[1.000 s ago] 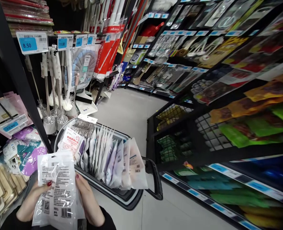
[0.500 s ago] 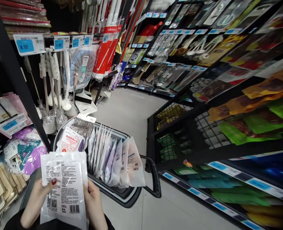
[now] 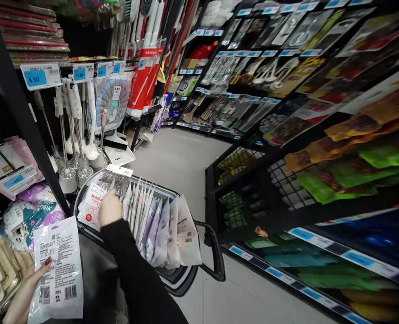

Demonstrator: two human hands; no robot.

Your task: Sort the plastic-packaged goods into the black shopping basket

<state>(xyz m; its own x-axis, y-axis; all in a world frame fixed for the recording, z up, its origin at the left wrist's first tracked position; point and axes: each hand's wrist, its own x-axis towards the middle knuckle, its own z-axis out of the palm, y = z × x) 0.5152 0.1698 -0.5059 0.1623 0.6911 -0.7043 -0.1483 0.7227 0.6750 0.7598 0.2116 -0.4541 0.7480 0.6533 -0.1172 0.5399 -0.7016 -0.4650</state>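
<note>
My left hand (image 3: 29, 281) holds a clear plastic packet (image 3: 58, 265) with printed labels and barcodes, low at the left. My right hand (image 3: 109, 208), in a black sleeve, reaches into the shopping basket (image 3: 181, 280) and rests on the row of upright packets (image 3: 159, 227), its fingers curled among the ones at the left end. A white packet with red print (image 3: 90, 203) and a pack of metal clips (image 3: 114, 180) lie in the basket by that hand.
Shelves on the left carry toilet brushes (image 3: 73, 148), price tags (image 3: 35, 76) and pink packets (image 3: 8, 164). Racks of kitchen tools and coloured bags (image 3: 347, 153) line the right. A grey floor aisle (image 3: 179, 157) runs ahead between them.
My right hand let go of the packet and reached forward into the basket. My left hand moved the packet down and to the left.
</note>
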